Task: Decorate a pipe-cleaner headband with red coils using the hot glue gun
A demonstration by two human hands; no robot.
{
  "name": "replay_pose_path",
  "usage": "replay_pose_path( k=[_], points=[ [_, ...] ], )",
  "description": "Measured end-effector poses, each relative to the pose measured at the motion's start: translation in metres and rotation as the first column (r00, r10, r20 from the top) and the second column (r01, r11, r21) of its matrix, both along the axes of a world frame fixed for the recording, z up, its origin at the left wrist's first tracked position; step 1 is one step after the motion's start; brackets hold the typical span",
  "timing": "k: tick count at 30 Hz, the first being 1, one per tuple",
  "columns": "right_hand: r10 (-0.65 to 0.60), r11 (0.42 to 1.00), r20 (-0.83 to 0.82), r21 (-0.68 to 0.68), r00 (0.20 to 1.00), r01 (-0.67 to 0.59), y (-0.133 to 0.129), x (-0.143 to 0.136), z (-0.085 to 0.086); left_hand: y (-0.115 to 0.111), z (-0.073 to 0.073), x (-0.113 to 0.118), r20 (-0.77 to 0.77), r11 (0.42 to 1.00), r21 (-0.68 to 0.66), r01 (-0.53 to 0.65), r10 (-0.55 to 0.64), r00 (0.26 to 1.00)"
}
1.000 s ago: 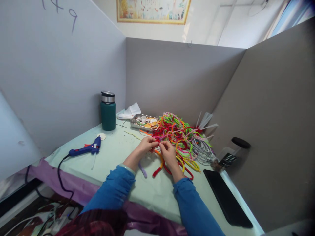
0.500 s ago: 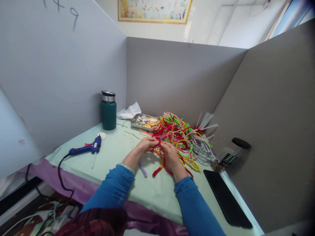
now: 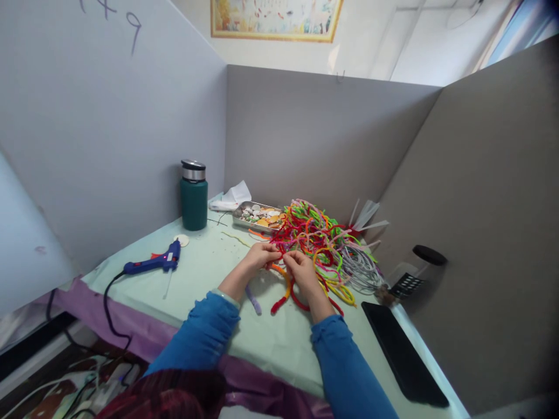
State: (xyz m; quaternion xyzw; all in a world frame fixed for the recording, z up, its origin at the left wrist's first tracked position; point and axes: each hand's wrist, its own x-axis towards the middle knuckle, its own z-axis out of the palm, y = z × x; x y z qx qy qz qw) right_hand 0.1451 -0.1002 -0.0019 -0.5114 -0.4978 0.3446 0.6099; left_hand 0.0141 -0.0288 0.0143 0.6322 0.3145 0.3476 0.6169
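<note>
My left hand (image 3: pixel 261 256) has its fingertips pinched together on a small red pipe cleaner (image 3: pixel 280 255). Facing it, my right hand (image 3: pixel 301 271) pinches the same piece between thumb and forefinger; most of it is hidden by fingers. Just behind both hands lies a tangled heap of colourful pipe cleaners (image 3: pixel 312 230). Under and between my wrists rest an orange-yellow pipe cleaner with a dark red end (image 3: pixel 279 305) and a purple piece (image 3: pixel 253 301).
At left are a blue glue gun (image 3: pixel 151 265) with its cord and a green bottle (image 3: pixel 194 203). Behind stands a metal tray (image 3: pixel 257 216) of small discs. To the right lie grey stems (image 3: pixel 360 270) and a black flat object (image 3: pixel 404 355). Grey partitions (image 3: pixel 323 134) enclose the table.
My fingertips have drawn slightly apart, with the right hand shifted a little to the right. The surrounding objects stay where they were.
</note>
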Motion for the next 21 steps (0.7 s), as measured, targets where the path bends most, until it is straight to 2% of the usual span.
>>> replay_pose_path(
  k=[3, 5, 10, 14, 21],
  points=[
    [-0.024, 1.0, 0.101, 0.02, 0.995, 0.022, 0.001, 0.002, 0.0, 0.0, 0.0, 0.001, -0.05, 0.997, 0.057, -0.05, 0.053, 0.997],
    [-0.013, 1.0, 0.077, 0.006, 0.997, 0.013, 0.001, 0.003, -0.001, 0.0, 0.0, 0.001, -0.046, 0.997, 0.059, -0.054, 0.057, 0.997],
    [0.033, 0.999, -0.219, -0.004, 0.975, -0.035, 0.002, -0.001, -0.002, -0.004, 0.002, 0.002, 0.043, 0.999, -0.034, 0.0, 0.001, 0.999],
    [0.093, 0.995, -0.479, 0.008, 0.873, -0.102, 0.005, -0.006, -0.004, -0.007, 0.002, 0.004, 0.124, 0.993, -0.115, 0.013, 0.001, 0.992],
    [0.14, 0.989, -0.59, 0.038, 0.795, -0.146, 0.007, -0.009, -0.007, -0.008, -0.001, 0.011, 0.165, 0.982, -0.179, -0.062, 0.092, 0.982]
  ],
)
